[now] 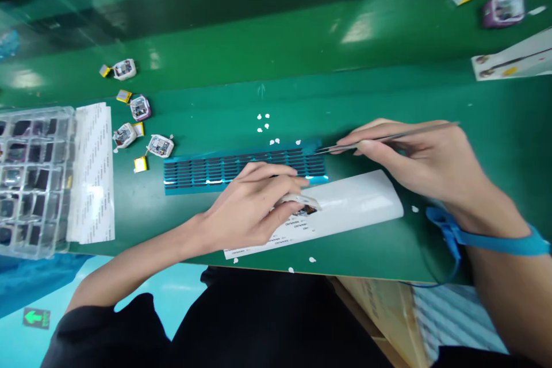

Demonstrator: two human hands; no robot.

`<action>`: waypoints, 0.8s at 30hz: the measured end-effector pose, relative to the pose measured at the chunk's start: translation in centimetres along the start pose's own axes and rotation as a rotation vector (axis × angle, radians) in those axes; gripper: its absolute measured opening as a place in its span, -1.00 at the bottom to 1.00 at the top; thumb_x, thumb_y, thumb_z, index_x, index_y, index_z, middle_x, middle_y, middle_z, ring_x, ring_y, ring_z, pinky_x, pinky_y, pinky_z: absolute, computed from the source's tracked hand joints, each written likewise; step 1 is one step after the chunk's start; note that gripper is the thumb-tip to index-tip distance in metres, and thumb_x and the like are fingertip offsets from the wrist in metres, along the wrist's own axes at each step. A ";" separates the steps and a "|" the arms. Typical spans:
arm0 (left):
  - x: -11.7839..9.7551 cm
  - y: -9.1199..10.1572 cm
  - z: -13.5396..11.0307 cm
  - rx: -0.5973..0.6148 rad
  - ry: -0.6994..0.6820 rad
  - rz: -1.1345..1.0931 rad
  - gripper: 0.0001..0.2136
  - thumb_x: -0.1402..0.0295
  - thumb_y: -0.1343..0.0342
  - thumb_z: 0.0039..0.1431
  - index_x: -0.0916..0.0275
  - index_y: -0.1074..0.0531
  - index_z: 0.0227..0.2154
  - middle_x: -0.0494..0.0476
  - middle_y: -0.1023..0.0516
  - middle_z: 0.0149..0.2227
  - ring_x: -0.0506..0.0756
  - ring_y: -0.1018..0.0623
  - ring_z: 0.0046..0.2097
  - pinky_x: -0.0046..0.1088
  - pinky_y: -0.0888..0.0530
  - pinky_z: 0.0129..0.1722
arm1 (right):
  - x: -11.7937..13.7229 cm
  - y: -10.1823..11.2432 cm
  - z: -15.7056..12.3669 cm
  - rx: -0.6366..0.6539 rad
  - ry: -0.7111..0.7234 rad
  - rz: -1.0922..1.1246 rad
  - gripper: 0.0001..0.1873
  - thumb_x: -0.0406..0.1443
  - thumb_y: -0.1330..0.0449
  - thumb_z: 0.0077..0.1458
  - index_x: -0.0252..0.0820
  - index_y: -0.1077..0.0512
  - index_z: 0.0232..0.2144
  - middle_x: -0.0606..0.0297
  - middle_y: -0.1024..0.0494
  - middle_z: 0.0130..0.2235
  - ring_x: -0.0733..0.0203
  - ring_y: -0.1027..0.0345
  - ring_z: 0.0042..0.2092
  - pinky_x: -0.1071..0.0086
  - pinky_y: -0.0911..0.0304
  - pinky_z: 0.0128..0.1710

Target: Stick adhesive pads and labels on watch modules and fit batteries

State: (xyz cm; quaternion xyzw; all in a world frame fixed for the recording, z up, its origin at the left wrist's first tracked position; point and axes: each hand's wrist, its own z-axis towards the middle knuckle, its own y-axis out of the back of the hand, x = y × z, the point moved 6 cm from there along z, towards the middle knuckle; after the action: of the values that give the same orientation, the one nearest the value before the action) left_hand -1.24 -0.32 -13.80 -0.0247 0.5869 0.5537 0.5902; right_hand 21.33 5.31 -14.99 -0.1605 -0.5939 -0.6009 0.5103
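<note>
- The left hand lies palm down at the centre of the green work mat, fingers curled around a small white device casing with a dark opening, pressing it onto a long white paper sheet printed with small text.
- The right hand, at three o'clock from the left, pinches a pair of thin metal tweezers; their tips point towards nine o'clock and touch the right end of a blue strip carrying rows of small dark rectangular pads.
- That strip lies at twelve o'clock from the left hand, just beyond its fingertips, touching the upper edge of the white sheet.
- A blue wrist strap with a cord circles the right wrist.
- At nine o'clock sits a clear plastic compartment tray holding dark parts, with a white striped sheet beside it.
- At ten o'clock, several small white and purple device modules with yellow batteries are scattered on the mat.
- Tiny white paper flecks dot the mat at twelve o'clock.
- At two o'clock, far off, a purple module rests, blurred.
</note>
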 end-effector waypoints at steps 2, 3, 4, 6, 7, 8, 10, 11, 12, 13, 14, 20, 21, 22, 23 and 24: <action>0.5 -0.7 0.7 0.061 -0.025 0.086 -0.79 0.36 0.03 0.55 0.29 -0.49 0.00 0.27 -0.63 0.16 0.25 -0.51 0.28 -0.11 -0.43 0.22 | -0.6 0.4 0.2 0.035 0.025 0.025 -0.78 -0.24 -0.25 0.39 0.04 -0.70 -0.26 0.27 -0.72 -0.21 0.17 -0.63 -0.16 0.33 -0.53 -0.22; 0.8 -1.0 1.0 0.091 -0.032 0.120 -0.77 0.35 0.06 0.56 0.31 -0.48 0.02 0.28 -0.61 0.18 0.25 -0.49 0.28 -0.12 -0.42 0.20 | -0.9 0.5 0.2 0.037 0.026 0.036 -0.78 -0.24 -0.25 0.39 0.03 -0.70 -0.27 0.26 -0.72 -0.21 0.18 -0.63 -0.16 0.34 -0.54 -0.23; 1.1 -1.3 1.2 0.117 -0.030 0.146 -0.75 0.34 0.08 0.57 0.32 -0.47 0.05 0.29 -0.60 0.18 0.25 -0.49 0.27 -0.15 -0.42 0.16 | -1.1 0.6 0.1 0.047 0.025 0.045 -0.78 -0.25 -0.25 0.39 0.03 -0.70 -0.27 0.26 -0.72 -0.20 0.18 -0.63 -0.15 0.34 -0.54 -0.22; 1.9 -1.7 1.6 0.153 -0.017 0.171 -0.73 0.34 0.10 0.58 0.31 -0.47 0.07 0.25 -0.59 0.19 0.21 -0.50 0.22 -0.21 -0.41 0.06 | -1.2 0.5 -0.1 0.070 0.032 0.076 -0.78 -0.28 -0.25 0.39 0.04 -0.70 -0.24 0.27 -0.72 -0.19 0.20 -0.62 -0.14 0.35 -0.53 -0.19; 2.2 -1.9 1.7 0.162 -0.014 0.175 -0.73 0.34 0.10 0.59 0.29 -0.48 0.06 0.22 -0.59 0.19 0.20 -0.51 0.21 -0.23 -0.39 0.02 | -1.2 0.5 -0.1 0.081 0.038 0.091 -0.78 -0.29 -0.24 0.39 0.06 -0.71 -0.22 0.28 -0.72 -0.20 0.21 -0.62 -0.14 0.36 -0.53 -0.19; 2.4 -1.9 1.7 0.164 -0.017 0.182 -0.73 0.35 0.10 0.59 0.27 -0.49 0.05 0.20 -0.59 0.20 0.19 -0.50 0.20 -0.24 -0.36 0.00 | -1.2 0.4 -0.1 0.093 0.044 0.102 -0.78 -0.31 -0.24 0.38 0.07 -0.71 -0.20 0.28 -0.72 -0.20 0.20 -0.62 -0.14 0.35 -0.53 -0.19; 2.6 -2.0 1.6 0.167 -0.037 0.207 -0.72 0.36 0.12 0.59 0.27 -0.51 0.02 0.19 -0.57 0.22 0.20 -0.49 0.20 -0.24 -0.33 -0.02 | -1.2 0.4 -0.1 0.109 0.051 0.111 -0.77 -0.33 -0.24 0.37 0.09 -0.70 -0.17 0.28 -0.71 -0.21 0.19 -0.61 -0.15 0.34 -0.53 -0.21; 2.5 -2.1 1.6 0.173 -0.050 0.222 -0.72 0.36 0.12 0.59 0.29 -0.51 0.02 0.21 -0.57 0.22 0.20 -0.48 0.20 -0.24 -0.31 -0.02 | -1.2 0.4 -0.1 0.110 0.056 0.105 -0.76 -0.34 -0.25 0.37 0.09 -0.70 -0.15 0.28 -0.71 -0.21 0.18 -0.61 -0.15 0.34 -0.54 -0.22; 2.5 -2.1 1.5 0.183 -0.063 0.236 -0.71 0.36 0.12 0.59 0.30 -0.50 0.05 0.23 -0.58 0.20 0.21 -0.47 0.21 -0.24 -0.30 -0.02 | -1.1 0.5 -0.1 0.103 0.068 0.096 -0.76 -0.35 -0.26 0.36 0.10 -0.70 -0.14 0.28 -0.72 -0.19 0.17 -0.61 -0.14 0.33 -0.54 -0.22; 2.4 -2.2 1.5 0.194 -0.074 0.246 -0.72 0.35 0.11 0.59 0.30 -0.49 0.08 0.25 -0.60 0.17 0.22 -0.47 0.21 -0.24 -0.29 -0.01 | -0.9 0.5 -0.2 0.095 0.087 0.086 -0.74 -0.37 -0.26 0.35 0.11 -0.70 -0.12 0.28 -0.71 -0.16 0.16 -0.62 -0.11 0.32 -0.55 -0.20; 2.3 -2.3 1.5 0.205 -0.082 0.251 -0.72 0.35 0.09 0.59 0.31 -0.47 0.12 0.25 -0.62 0.13 0.23 -0.46 0.22 -0.23 -0.28 0.00 | -0.6 0.5 -0.4 0.083 0.115 0.071 -0.72 -0.39 -0.27 0.34 0.11 -0.69 -0.08 0.29 -0.71 -0.14 0.15 -0.62 -0.08 0.31 -0.56 -0.17; 2.5 -2.6 1.6 0.224 -0.074 0.261 -0.68 0.32 0.10 0.60 0.36 -0.36 0.23 0.21 -0.69 -0.12 0.25 -0.44 0.21 -0.22 -0.27 0.02 | 2.5 -0.2 -1.9 0.042 0.277 -0.140 -0.48 -0.51 -0.28 0.31 0.12 -0.55 0.18 0.27 -0.68 0.00 0.16 -0.61 -0.02 0.27 -0.59 -0.13; 2.6 -2.7 1.6 0.225 -0.069 0.277 -0.68 0.31 0.11 0.60 0.35 -0.37 0.22 0.21 -0.68 -0.11 0.24 -0.44 0.21 -0.22 -0.27 0.03 | 3.1 -0.3 -2.1 0.041 0.292 -0.169 -0.47 -0.52 -0.27 0.31 0.13 -0.52 0.20 0.27 -0.68 0.02 0.15 -0.61 -0.01 0.25 -0.60 -0.12; 2.7 -2.9 1.6 0.226 -0.066 0.298 -0.67 0.29 0.12 0.61 0.34 -0.38 0.20 0.22 -0.68 -0.09 0.23 -0.44 0.22 -0.23 -0.28 0.03 | 3.6 -0.3 -2.4 0.035 0.307 -0.208 -0.46 -0.52 -0.26 0.32 0.13 -0.51 0.21 0.28 -0.67 0.03 0.14 -0.61 0.00 0.23 -0.60 -0.11; 2.7 -3.1 1.6 0.229 -0.064 0.322 -0.67 0.27 0.14 0.61 0.32 -0.40 0.20 0.22 -0.67 -0.07 0.22 -0.44 0.23 -0.22 -0.29 0.05 | 3.8 -0.2 -2.5 0.020 0.307 -0.259 -0.46 -0.50 -0.25 0.33 0.15 -0.50 0.22 0.31 -0.67 0.03 0.13 -0.61 0.01 0.21 -0.60 -0.10; 2.7 -3.3 1.6 0.238 -0.058 0.347 -0.65 0.26 0.15 0.62 0.31 -0.41 0.20 0.23 -0.67 -0.03 0.21 -0.43 0.24 -0.22 -0.30 0.07 | 3.9 -0.1 -2.7 -0.007 0.295 -0.331 -0.47 -0.49 -0.24 0.35 0.17 -0.49 0.22 0.32 -0.67 0.03 0.12 -0.60 0.01 0.18 -0.60 -0.07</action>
State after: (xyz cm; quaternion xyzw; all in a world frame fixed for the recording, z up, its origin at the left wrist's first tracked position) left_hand 1.24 1.20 -17.29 0.1626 0.6264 0.5743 0.5013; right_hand 20.74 1.32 -12.58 0.0269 -0.5290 -0.6956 0.4854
